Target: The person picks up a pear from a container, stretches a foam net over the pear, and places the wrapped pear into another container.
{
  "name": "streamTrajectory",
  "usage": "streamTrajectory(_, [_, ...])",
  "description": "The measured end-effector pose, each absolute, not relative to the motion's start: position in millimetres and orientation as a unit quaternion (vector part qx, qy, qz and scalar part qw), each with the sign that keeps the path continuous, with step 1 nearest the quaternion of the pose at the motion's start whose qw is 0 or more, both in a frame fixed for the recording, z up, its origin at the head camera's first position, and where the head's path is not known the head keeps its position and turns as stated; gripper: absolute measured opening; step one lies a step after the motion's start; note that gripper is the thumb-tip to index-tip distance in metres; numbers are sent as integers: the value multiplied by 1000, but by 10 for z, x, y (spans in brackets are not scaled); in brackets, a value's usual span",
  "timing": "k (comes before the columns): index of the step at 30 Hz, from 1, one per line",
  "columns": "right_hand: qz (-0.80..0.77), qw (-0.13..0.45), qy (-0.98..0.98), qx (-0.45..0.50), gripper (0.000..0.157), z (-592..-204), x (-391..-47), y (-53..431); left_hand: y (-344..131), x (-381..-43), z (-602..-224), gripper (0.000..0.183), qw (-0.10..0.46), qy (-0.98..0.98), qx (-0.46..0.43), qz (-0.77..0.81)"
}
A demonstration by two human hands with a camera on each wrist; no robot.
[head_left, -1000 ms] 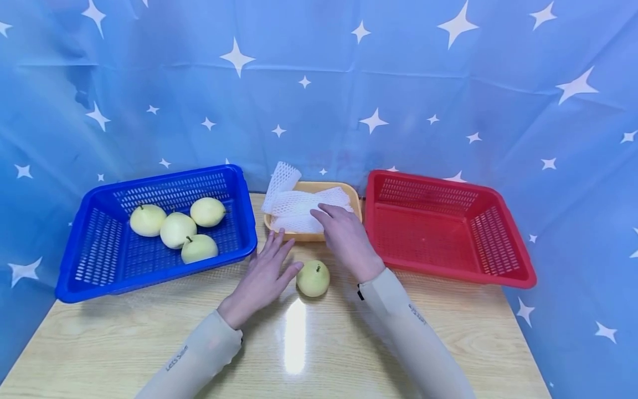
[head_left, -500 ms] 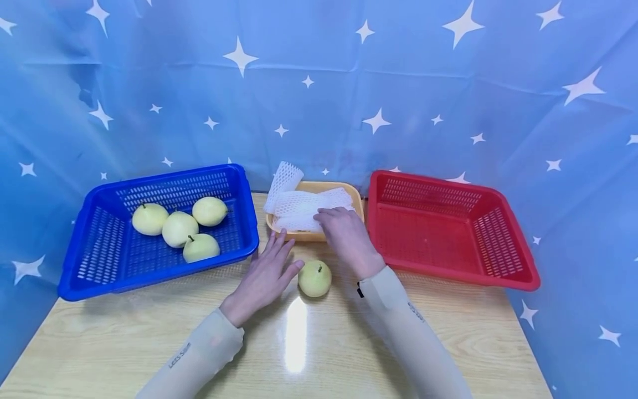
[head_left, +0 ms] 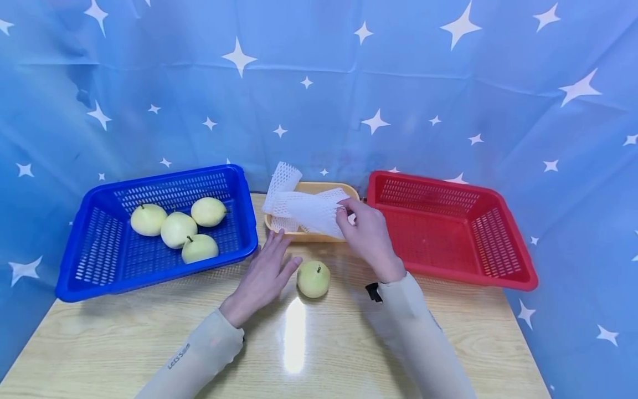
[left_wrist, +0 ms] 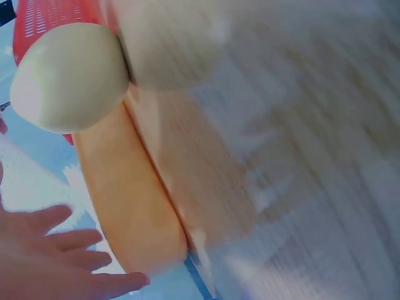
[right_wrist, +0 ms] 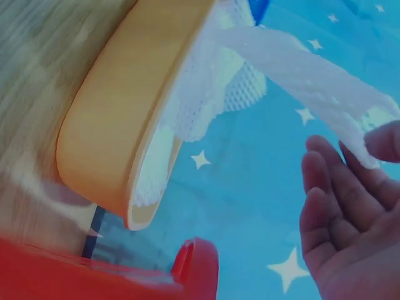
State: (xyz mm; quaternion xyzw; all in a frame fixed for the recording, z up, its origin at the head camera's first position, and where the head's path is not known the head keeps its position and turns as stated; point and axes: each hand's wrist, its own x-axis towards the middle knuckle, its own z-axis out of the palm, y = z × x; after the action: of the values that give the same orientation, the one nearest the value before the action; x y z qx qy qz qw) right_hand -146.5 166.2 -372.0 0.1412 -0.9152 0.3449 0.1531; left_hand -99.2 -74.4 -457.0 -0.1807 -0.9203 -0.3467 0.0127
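My right hand (head_left: 368, 231) pinches one end of a white foam net sleeve (head_left: 319, 213) between thumb and fingers. In the right wrist view that foam sleeve (right_wrist: 306, 78) stretches from the fingertips back over the yellow tray (right_wrist: 119, 100). Other white foam nets (head_left: 283, 183) lie in and over the tray (head_left: 319, 238). My left hand (head_left: 261, 280) lies with fingers spread on the table, fingertips close to the tray's front. Just right of its thumb stands a pale green pear (head_left: 313, 279), which also shows large in the left wrist view as a pear (left_wrist: 69, 78).
On the left, a blue basket (head_left: 149, 280) holds several pears (head_left: 178, 230). A red basket (head_left: 423, 235) stands right of the tray, close to my right hand. Behind everything hangs a blue curtain (head_left: 319, 100) with white stars.
My right hand has moved right and drawn up one end of a foam net sleeve from the tray. The left hand and the pear stay where they were.
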Motion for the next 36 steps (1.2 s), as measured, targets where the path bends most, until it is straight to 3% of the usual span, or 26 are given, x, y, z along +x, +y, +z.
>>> streamTrajectory(6, [447,151,-878,84,18,-3690,-1329,1773,-675,-1003,-4427,48,96,-858,-173,-474])
streamTrajectory(13, [526,101,-844,39,20,-3666,-1180,1876,-580,-996,-4218,44,30,-735,-107,-669])
streamTrajectory(20, [567,78,-820,9,22,-3677,-1029,1920,-452,-947,-4106,45,14,-726,-120,-677])
streamTrajectory(28, [608,72,-790,36,18,-3766,-864,1919,-377,-993,-4097,23,104,-736,-59,-667])
streamTrajectory(36, [651,50,-745,136,21,-3875,-744,1897,-401,-1016,-4098,17,85,-703,-60,-703])
